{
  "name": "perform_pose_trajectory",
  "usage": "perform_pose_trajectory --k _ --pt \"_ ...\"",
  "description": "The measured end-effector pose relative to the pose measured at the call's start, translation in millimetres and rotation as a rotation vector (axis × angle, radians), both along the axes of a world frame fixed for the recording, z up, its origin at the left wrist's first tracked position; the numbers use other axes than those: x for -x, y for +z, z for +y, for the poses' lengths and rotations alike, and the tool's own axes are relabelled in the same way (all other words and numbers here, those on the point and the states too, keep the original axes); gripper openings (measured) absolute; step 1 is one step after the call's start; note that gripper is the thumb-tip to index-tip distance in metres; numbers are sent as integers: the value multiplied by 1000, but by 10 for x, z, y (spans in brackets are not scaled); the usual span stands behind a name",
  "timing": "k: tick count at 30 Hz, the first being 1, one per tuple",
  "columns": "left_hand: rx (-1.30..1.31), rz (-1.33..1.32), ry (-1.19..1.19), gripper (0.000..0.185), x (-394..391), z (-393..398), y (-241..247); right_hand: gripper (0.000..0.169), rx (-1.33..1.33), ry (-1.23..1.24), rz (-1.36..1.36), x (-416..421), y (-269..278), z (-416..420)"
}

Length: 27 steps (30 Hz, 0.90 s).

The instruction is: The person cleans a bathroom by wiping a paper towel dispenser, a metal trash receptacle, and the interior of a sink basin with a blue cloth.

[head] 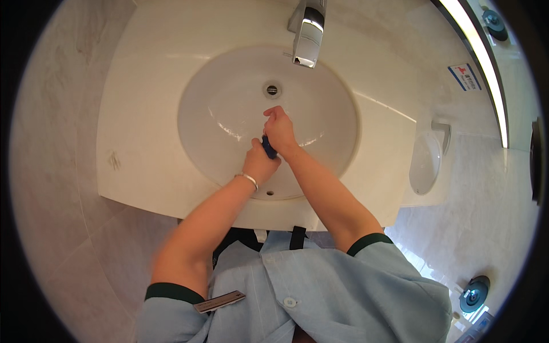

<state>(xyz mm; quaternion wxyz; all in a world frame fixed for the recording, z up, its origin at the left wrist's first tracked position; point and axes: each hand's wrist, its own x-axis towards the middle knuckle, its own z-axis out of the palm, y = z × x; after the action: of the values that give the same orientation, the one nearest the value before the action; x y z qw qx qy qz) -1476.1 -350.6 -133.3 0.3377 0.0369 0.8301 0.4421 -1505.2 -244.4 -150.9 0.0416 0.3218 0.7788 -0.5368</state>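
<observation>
Over a white oval washbasin (231, 98), my two hands are close together around a dark blue cloth or similar soft item (269, 147). My left hand (260, 163), with a silver bracelet at the wrist, grips its lower end. My right hand (279, 128) closes on its upper end, fingers pointing towards the drain (272, 90). Most of the blue item is hidden by the hands. A chrome faucet (308, 43) stands at the basin's far rim, above and to the right of the hands; I see no water running from it.
A cream countertop (141, 128) surrounds the basin, with a dark smudge at left. To the right are a smaller basin (425, 165) with a grab bar or faucet, a mirror with a light strip (480, 47), a small sign (465, 77) and a round blue-grey dispenser (474, 295).
</observation>
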Motion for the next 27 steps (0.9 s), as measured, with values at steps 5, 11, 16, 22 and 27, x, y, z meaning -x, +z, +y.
perform_pose_trajectory --k 5,11,16,22,27 --pt "-484 -127 169 30 -113 -169 441 53 959 -100 212 -156 570 305" --pt "-1457 -1365 226 50 -230 -45 1160 103 1735 173 518 -224 1112 171" --pt "-1740 -1553 229 44 -183 -7 1301 42 2132 183 845 -146 1274 192" --pt "-918 -1134 190 22 40 -193 1283 21 1063 11 243 -169 1370 378" --pt "-562 -863 171 16 -54 -87 917 14 617 64 172 -229 1074 186"
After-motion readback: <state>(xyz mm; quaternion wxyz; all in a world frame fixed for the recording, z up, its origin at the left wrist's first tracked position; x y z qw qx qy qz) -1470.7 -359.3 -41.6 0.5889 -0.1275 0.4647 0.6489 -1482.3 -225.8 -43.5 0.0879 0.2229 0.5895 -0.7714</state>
